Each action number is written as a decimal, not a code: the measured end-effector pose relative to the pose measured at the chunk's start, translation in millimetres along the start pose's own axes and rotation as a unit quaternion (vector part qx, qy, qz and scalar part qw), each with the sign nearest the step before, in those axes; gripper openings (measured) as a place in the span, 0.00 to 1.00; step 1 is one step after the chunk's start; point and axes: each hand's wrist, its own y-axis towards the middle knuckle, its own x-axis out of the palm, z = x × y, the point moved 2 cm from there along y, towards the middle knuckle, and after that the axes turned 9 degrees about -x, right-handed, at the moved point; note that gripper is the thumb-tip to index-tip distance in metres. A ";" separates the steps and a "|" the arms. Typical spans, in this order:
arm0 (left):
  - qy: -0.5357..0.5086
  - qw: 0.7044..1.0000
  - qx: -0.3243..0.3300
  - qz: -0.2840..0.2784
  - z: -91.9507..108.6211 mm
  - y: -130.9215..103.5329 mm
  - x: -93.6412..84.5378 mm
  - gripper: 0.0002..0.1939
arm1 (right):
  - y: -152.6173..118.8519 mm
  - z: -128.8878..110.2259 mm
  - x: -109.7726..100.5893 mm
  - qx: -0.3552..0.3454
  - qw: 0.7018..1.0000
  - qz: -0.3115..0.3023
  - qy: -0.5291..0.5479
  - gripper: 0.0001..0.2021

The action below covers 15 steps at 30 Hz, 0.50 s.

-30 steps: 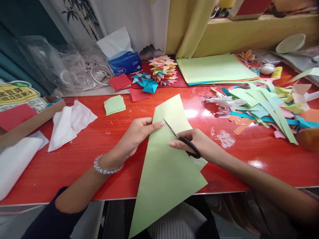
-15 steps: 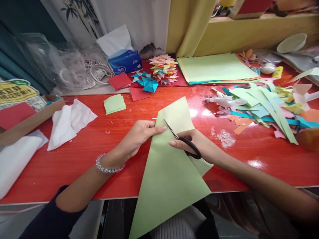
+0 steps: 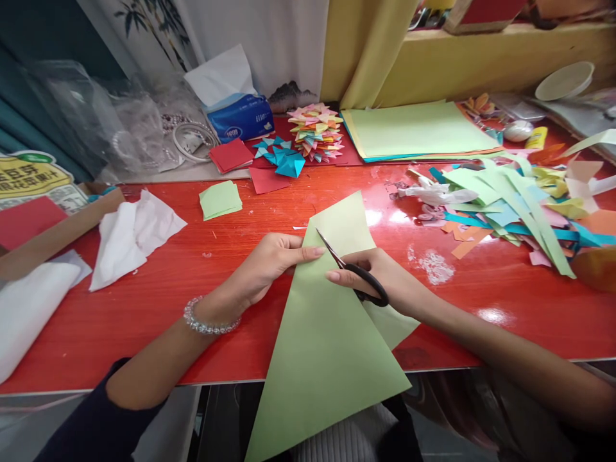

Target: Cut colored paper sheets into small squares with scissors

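Across the view runs the red counter [image 3: 120, 327]. A light green sheet [image 3: 327, 340] lies over its middle, the lower corner jutting past the near edge. Coloured paper strips [image 3: 510, 205] heap up at the right; a stack of larger paper [image 3: 423, 131] rests at the back. The left hand [image 3: 264, 269] has its fingers pinched on the sheet's left edge, thumb on top. The right hand's [image 3: 392, 276] fingers are clamped around black-handled scissors [image 3: 355, 268], blades over the sheet. Small green squares [image 3: 221, 200] sit left of it.
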 end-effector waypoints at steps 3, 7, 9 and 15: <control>-0.003 1.000 -0.003 0.001 0.7 -0.5 -0.2 0.10 | -0.1 -1.3 0.1 -0.008 1.000 0.000 0.007 0.26; -0.007 1.000 -0.006 -0.008 0.6 -0.5 -0.1 0.10 | 0.1 -1.2 0.5 -0.008 1.000 -0.001 0.011 0.26; -0.010 1.000 -0.009 -0.019 -0.9 0.0 1.1 0.09 | 0.2 -0.9 0.6 -0.003 1.000 0.001 0.005 0.26; -0.035 0.998 -0.002 -0.045 -4.8 1.9 4.3 0.07 | 0.9 -0.1 0.6 -0.011 1.000 0.007 -0.018 0.26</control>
